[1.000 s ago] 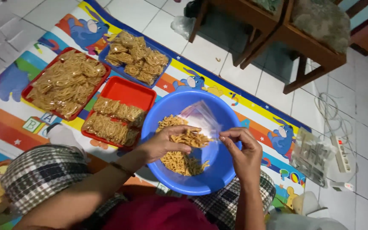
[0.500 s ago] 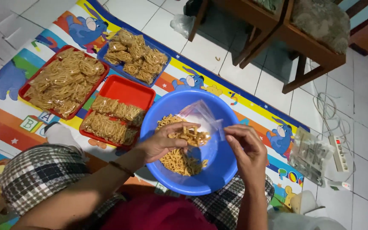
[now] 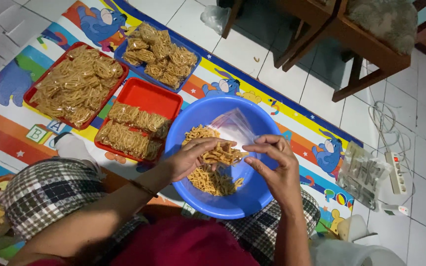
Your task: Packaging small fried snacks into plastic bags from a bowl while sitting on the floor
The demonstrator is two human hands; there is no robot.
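Observation:
A blue plastic basin [image 3: 252,197] rests on my lap and holds loose fried snack sticks [image 3: 212,181]. My left hand [image 3: 191,157] is cupped around a handful of the sticks [image 3: 223,153] above the basin. My right hand [image 3: 277,165] pinches the mouth of a clear plastic bag [image 3: 232,129], which stands open over the basin's far side. The handful is right at the bag's opening, between the two hands.
Two red trays [image 3: 150,96] [image 3: 33,91] and a blue tray [image 3: 193,69] with packed snack bags lie on a colourful play mat [image 3: 6,143]. A stack of clear empty bags [image 3: 363,175] and a power strip [image 3: 398,172] lie to the right. Wooden chair legs [image 3: 356,74] stand beyond.
My left hand has lifted a handful of sticks from the basin up to the bag's mouth. My right hand has shifted slightly on the bag's edge.

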